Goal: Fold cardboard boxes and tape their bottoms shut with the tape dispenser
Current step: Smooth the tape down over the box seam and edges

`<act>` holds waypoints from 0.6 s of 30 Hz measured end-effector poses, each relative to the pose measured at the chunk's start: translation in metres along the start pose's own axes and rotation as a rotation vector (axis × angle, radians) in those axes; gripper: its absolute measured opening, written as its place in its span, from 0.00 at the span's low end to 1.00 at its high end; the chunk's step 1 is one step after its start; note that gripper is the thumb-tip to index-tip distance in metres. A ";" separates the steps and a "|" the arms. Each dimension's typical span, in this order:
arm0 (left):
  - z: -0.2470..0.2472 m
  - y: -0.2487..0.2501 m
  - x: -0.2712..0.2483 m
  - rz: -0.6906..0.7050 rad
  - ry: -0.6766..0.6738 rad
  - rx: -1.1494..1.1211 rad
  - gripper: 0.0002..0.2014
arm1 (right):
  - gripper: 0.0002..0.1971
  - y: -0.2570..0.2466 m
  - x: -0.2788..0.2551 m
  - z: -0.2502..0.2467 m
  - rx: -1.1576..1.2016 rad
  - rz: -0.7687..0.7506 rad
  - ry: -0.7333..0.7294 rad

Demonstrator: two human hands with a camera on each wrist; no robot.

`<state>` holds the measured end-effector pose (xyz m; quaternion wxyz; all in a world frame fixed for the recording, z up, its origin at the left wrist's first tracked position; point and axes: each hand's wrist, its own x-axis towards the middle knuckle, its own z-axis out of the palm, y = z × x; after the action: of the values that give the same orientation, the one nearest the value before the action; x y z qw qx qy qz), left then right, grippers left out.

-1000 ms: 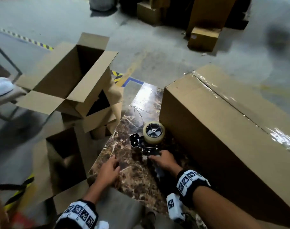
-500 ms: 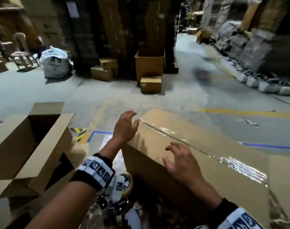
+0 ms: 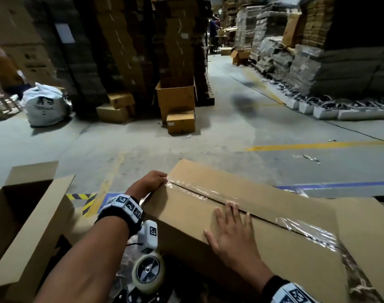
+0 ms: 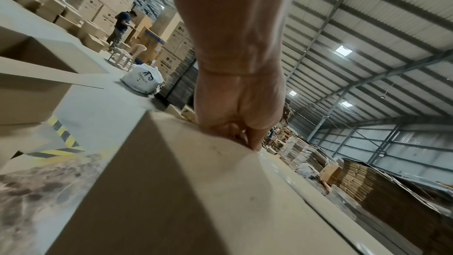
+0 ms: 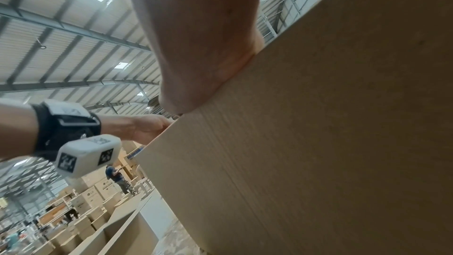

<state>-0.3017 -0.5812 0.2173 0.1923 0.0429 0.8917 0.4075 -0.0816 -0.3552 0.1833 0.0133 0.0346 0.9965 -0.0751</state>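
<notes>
Taped box: on marble tabletop, seam up. Left hand curled over far end edge, pressing tape; right hand spread flat beside seam. Tape dispenser idle below. Advised: rub tape ends down firmly, smooth wrinkles before flipping.

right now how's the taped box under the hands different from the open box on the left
The taped box has its flaps closed, with clear tape along the seam; the open box has its flaps up and a dark, hollow inside. Both hands touch the taped box; none touches the open box. Both are plain brown cardboard.
</notes>
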 end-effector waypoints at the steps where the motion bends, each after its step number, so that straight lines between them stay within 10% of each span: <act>1: 0.001 -0.005 -0.004 -0.013 0.005 -0.046 0.12 | 0.42 -0.001 0.000 -0.001 -0.015 -0.019 -0.001; 14: 0.006 -0.007 -0.022 -0.281 -0.028 -0.308 0.21 | 0.41 0.002 0.000 -0.004 0.032 -0.048 -0.050; 18: 0.027 -0.009 -0.030 -0.193 0.146 0.207 0.35 | 0.47 0.002 -0.004 -0.012 0.027 0.073 -0.075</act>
<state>-0.2630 -0.5749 0.2039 0.1597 -0.0533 0.9405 0.2953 -0.0773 -0.3512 0.1951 0.0528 0.0685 0.9922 -0.0893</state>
